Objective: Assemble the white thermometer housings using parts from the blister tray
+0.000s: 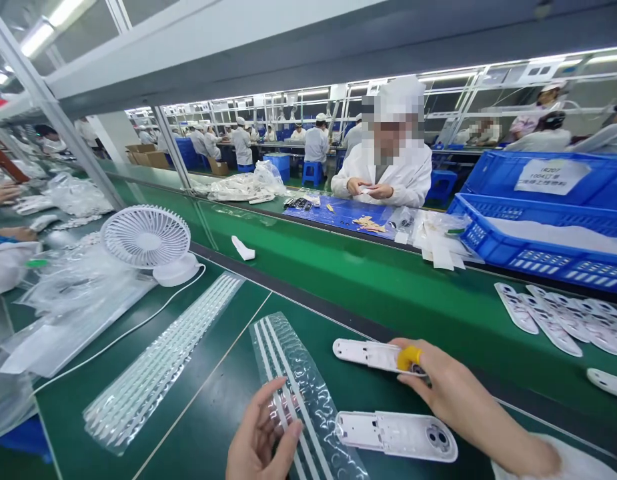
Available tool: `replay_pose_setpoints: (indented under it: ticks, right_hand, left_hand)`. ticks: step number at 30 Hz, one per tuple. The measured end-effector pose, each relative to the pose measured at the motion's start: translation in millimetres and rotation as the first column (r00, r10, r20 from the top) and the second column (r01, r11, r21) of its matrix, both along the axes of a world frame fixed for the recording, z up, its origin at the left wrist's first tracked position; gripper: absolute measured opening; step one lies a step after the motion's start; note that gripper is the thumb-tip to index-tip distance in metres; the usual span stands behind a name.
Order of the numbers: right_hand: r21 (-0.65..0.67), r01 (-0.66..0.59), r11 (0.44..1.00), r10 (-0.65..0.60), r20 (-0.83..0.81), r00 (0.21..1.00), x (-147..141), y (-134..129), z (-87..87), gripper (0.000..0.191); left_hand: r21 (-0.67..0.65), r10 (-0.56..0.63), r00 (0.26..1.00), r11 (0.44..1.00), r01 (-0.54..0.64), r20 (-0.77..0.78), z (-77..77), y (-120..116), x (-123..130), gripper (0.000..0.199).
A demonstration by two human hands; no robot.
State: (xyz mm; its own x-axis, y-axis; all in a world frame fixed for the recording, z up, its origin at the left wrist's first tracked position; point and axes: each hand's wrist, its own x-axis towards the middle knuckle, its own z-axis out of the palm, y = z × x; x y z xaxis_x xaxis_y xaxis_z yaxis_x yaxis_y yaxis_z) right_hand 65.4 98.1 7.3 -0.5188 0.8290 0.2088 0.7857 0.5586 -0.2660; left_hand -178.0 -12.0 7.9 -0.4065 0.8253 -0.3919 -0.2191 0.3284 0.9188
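Factory line, green bench (213, 400) in front, green conveyor belt (388, 280) running across beyond it; right hand (438, 387) reaches out over the bench edge, thumb and fingers pinched on the end of a long white plastic housing (368, 355), a yellow cot on one fingertip; housing lies flat just short of the belt; left hand (261, 437) low in frame, fingers spread and loosely apart, tips touching a clear blister strip (308, 393) with white ribs that lies on the bench; nothing clamped in that hand; second white housing (395, 435) with a round two-hole end lies between the two hands, just beside the strip, untouched; longer blister strip (163, 363) lies further left, well apart; white desk fan (147, 239) stands behind it, its cord trailing over the bench; clear bags (68, 300) piled at far left; row of white housings (563, 320) on the belt at right; blue crates (538, 227) behind them; small white part (243, 248) alone on the belt; co-worker in white coat and cap (388, 170) sits opposite, hands together at a blue mat (345, 212).
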Motion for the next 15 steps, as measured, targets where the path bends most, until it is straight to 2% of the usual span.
replay_pose_setpoints:
  ticks: [4,7,10,13,15]
  right_hand:
    - [-0.088,0.022,0.996,-0.025,-0.042,0.999,-1.5,-3.5,-1.5,0.011]
    - [0.025,0.055,0.998,-0.05,-0.185,0.982,-9.7,-15.6,12.9,0.021]
    - [0.125,0.03,0.992,0.014,-0.336,0.942,-32.7,-44.1,26.5,0.018]
    - [0.042,0.007,0.999,0.01,-0.39,0.921,-60.3,-75.7,26.0,0.01]
    - [-0.018,0.082,0.996,-0.082,-0.411,0.908,-73.5,-91.0,17.7,0.011]
  left_hand:
    - [0.038,-0.012,1.0,0.999,0.012,0.012,5.6,-3.3,3.7,0.071]
    - [0.042,-0.042,0.998,0.998,0.04,0.051,9.0,-4.9,7.0,0.077]
    - [0.015,-0.034,0.993,0.999,0.033,0.115,11.5,-6.1,9.9,0.083]
    - [0.011,-0.027,0.988,1.0,0.026,0.155,16.9,-7.2,12.6,0.091]
    - [0.013,-0.022,0.984,1.0,0.02,0.176,22.7,-7.8,13.7,0.096]
